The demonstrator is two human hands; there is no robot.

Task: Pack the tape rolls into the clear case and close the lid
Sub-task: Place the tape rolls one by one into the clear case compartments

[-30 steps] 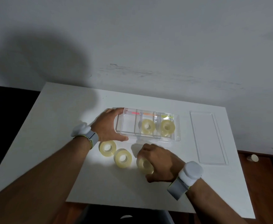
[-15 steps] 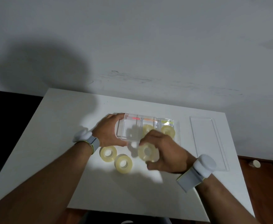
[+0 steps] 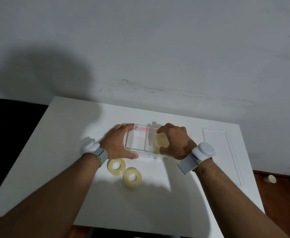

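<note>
A white table (image 3: 55, 152) fills the lower part of the view, set against a pale grey wall (image 3: 140, 48). At the far middle of the table sits the clear case (image 3: 139, 141), open, with dividers splitting it into compartments. Its flat clear lid (image 3: 221, 152) lies apart on the table, well to the right of the case. Your left hand (image 3: 117, 143) grips the case's left end, fingers wrapped over the far corner and thumb along the near edge. Your right hand (image 3: 175, 141) is closed around a yellowish tape roll (image 3: 161, 141), holding it over or in the case's middle part; whether it touches the floor of the case cannot be told. The right hand hides the case's right end. Two more tape rolls (image 3: 116, 166) lie flat on the table just in front of the case, touching each other, below your left wrist. Each wrist wears a grey band with a white pod.
</note>
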